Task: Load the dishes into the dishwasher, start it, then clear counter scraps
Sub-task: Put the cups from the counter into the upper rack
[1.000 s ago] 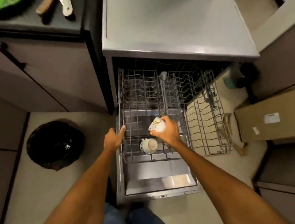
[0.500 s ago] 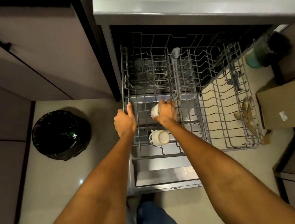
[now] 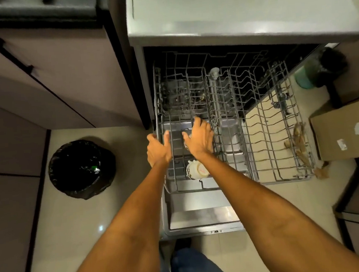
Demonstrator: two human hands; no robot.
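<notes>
The dishwasher's wire rack (image 3: 259, 129) is pulled out over the open door (image 3: 202, 217). A white patterned cup (image 3: 196, 170) lies in the rack's near left part. Just behind it a second cup (image 3: 186, 140) sits in the rack, mostly hidden under my right hand (image 3: 200, 137). That hand's fingers stretch forward over the cup and its thumb lies along the cup's side. My left hand (image 3: 159, 147) grips the rack's left rim, thumb inside the wires and fingers outside.
A black-lined bin (image 3: 82, 169) stands on the floor to the left, below the cabinets (image 3: 52, 81). At the right are a cardboard box (image 3: 345, 131) and a green container (image 3: 305, 78). Brown scraps (image 3: 299, 139) show through the rack's right side.
My right hand has lowered the second cup into the rack behind the first, and its fingers have straightened. My left hand has taken hold of the rack's rim.
</notes>
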